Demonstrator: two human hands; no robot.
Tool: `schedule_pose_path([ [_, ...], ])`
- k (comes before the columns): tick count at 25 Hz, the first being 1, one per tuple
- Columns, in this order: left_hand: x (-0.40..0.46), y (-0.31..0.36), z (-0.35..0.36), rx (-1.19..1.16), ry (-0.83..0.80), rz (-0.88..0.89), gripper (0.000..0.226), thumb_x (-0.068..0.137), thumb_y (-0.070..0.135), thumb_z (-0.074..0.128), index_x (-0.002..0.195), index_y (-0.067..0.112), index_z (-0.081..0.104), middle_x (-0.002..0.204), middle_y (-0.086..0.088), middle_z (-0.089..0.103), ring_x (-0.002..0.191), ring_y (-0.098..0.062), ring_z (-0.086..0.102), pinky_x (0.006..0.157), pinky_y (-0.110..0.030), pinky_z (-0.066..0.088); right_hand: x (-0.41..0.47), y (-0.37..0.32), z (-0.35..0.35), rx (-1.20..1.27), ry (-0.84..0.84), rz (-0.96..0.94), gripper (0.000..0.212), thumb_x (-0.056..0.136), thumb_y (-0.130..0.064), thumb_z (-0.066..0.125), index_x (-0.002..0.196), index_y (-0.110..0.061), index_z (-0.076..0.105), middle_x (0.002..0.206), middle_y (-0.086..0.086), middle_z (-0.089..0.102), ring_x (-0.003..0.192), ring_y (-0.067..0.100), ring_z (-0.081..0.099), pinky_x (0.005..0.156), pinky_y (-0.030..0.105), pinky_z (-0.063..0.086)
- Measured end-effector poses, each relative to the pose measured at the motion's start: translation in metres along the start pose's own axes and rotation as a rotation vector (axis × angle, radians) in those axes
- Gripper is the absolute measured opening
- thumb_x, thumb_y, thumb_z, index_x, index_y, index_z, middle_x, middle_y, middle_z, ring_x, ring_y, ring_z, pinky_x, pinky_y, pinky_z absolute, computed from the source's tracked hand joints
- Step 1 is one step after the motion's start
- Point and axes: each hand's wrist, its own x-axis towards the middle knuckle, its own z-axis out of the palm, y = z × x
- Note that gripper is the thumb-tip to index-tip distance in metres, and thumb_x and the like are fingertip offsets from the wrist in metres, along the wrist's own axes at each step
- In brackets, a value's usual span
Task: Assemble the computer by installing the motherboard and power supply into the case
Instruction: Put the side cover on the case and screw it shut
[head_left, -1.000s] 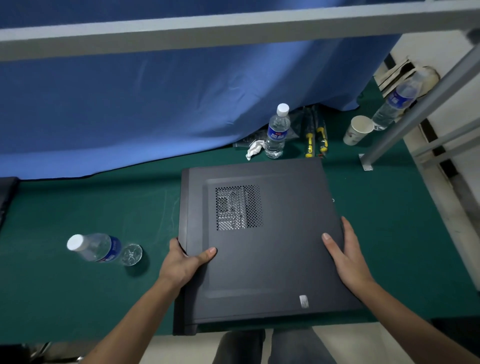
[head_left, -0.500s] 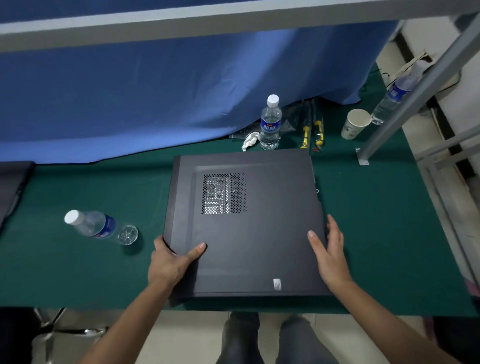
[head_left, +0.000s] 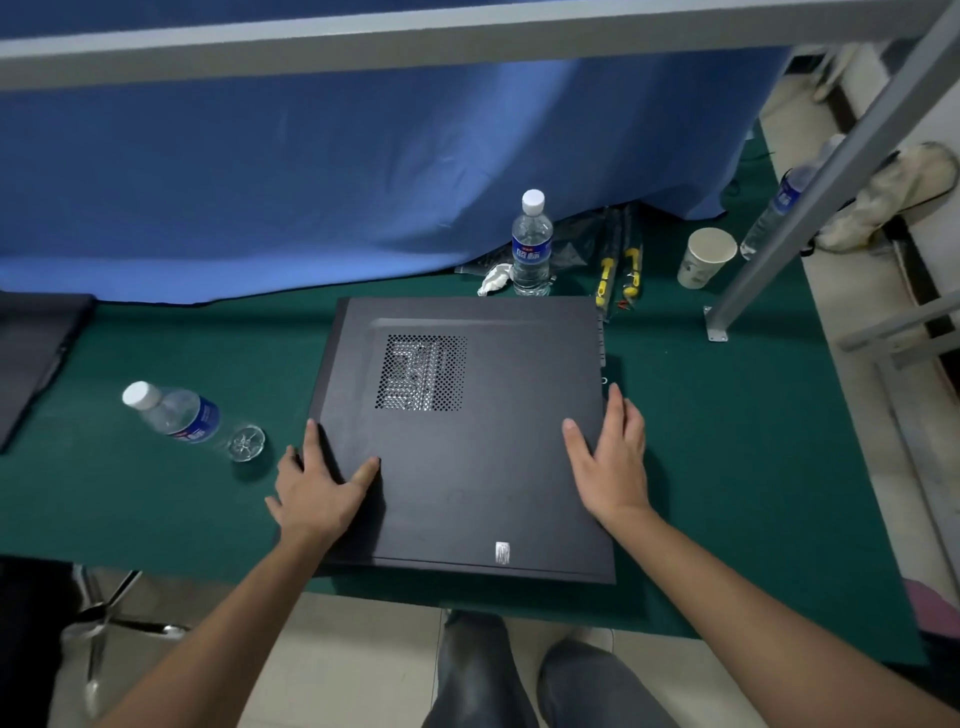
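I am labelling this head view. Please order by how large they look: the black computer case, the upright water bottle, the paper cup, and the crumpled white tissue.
1. Computer case, by far the largest.
2. Upright water bottle.
3. Paper cup, somewhat smaller than the bottle.
4. Crumpled tissue, the smallest.
The case lies nearer the camera, which enlarges it further.

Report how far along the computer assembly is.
Done: the case lies flat on the green table, side panel on, hardware visible through its vent. In hand: left hand and right hand rest open on the panel. Left: cannot tell; no loose motherboard or power supply visible.
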Motion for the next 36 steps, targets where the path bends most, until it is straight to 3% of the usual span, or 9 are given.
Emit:
schedule_pose_path([
  [4,0.006,0.024,0.008,0.031,0.062,0.033,0.091,0.086,0.074,0.047,0.157,0.036,0.006,0.164,-0.015,0.008,0.151,-0.03,0.006,0.118,-0.058,0.001,0.002,0.004,0.012,-0.115,0.041,-0.048,0.083,0.096,-0.053,0.046,0.157,-0.013,0.006,0.161,0.013,0.013,0.146,0.032,0.02,0.115,0.045,0.029],
  [7,0.034,0.054,0.009,0.061,0.073,0.104,0.091,0.084,0.08,0.04,0.157,0.038,0.005,0.164,-0.014,0.003,0.152,-0.029,0.002,0.117,-0.061,0.002,-0.004,0.011,0.014,-0.181,0.023,-0.041,0.085,0.095,-0.057,0.043,0.157,-0.012,0.006,0.16,0.011,0.015,0.145,0.032,0.021,0.115,0.046,0.028],
  [11,0.071,0.077,0.013,0.118,0.052,0.119,0.104,0.071,0.093,0.031,0.156,0.04,-0.001,0.164,-0.017,0.002,0.151,-0.036,0.005,0.113,-0.067,0.009,0.021,-0.002,0.005,-0.228,0.104,-0.079,0.078,0.094,-0.052,0.049,0.153,-0.008,0.023,0.156,0.016,0.023,0.141,0.033,0.025,0.114,0.048,0.027],
  [14,0.086,0.079,0.015,0.135,-0.002,0.046,0.116,0.06,0.096,0.037,0.155,0.042,-0.002,0.16,-0.017,0.013,0.144,-0.04,0.019,0.109,-0.066,0.021,0.092,-0.031,-0.014,-0.112,0.116,-0.018,0.077,0.095,-0.045,0.056,0.153,-0.006,0.023,0.156,0.016,0.023,0.142,0.033,0.023,0.116,0.044,0.024],
  [18,0.103,0.087,0.012,0.099,-0.077,-0.008,0.12,0.065,0.084,0.062,0.154,0.041,-0.006,0.156,-0.016,0.015,0.142,-0.04,0.021,0.108,-0.067,0.021,0.134,-0.046,-0.002,-0.072,0.078,0.039,0.082,0.093,-0.046,0.061,0.154,-0.007,0.024,0.156,0.009,0.026,0.142,0.026,0.024,0.115,0.04,0.027],
  [22,0.109,0.098,0.008,0.09,-0.125,-0.04,0.125,0.065,0.078,0.07,0.154,0.039,-0.01,0.157,-0.022,0.011,0.146,-0.04,0.013,0.113,-0.067,0.013,0.135,-0.043,0.008,-0.054,0.157,0.054,0.082,0.091,-0.046,0.065,0.154,-0.008,0.027,0.154,0.008,0.033,0.141,0.025,0.027,0.112,0.04,0.03],
  [28,0.111,0.105,0.005,0.069,-0.189,0.009,0.146,0.042,0.09,0.062,0.151,0.041,-0.021,0.161,-0.022,-0.007,0.15,-0.036,-0.006,0.115,-0.067,0.006,0.133,-0.04,0.008,-0.111,0.058,0.061,0.088,0.092,-0.056,0.056,0.157,-0.017,0.013,0.158,0.005,0.027,0.145,0.027,0.019,0.113,0.046,0.028],
  [32,0.107,0.106,0.01,0.12,-0.179,0.029,0.127,0.064,0.087,0.057,0.154,0.035,-0.017,0.159,-0.025,-0.02,0.148,-0.036,-0.021,0.112,-0.068,-0.004,0.131,-0.041,0.016,-0.246,0.141,0.036,0.087,0.094,-0.061,0.045,0.157,-0.013,0.011,0.156,0.008,0.031,0.141,0.027,0.026,0.11,0.048,0.033],
  [36,0.055,0.121,0.054,0.215,0.015,0.394,0.068,0.1,0.055,0.032,0.157,0.036,0.0,0.162,-0.014,-0.021,0.148,-0.03,-0.025,0.116,-0.066,-0.003,0.134,-0.045,0.016,-0.208,0.143,0.033,0.086,0.094,-0.06,0.047,0.157,-0.013,0.013,0.155,0.009,0.032,0.14,0.028,0.027,0.108,0.047,0.035],
])
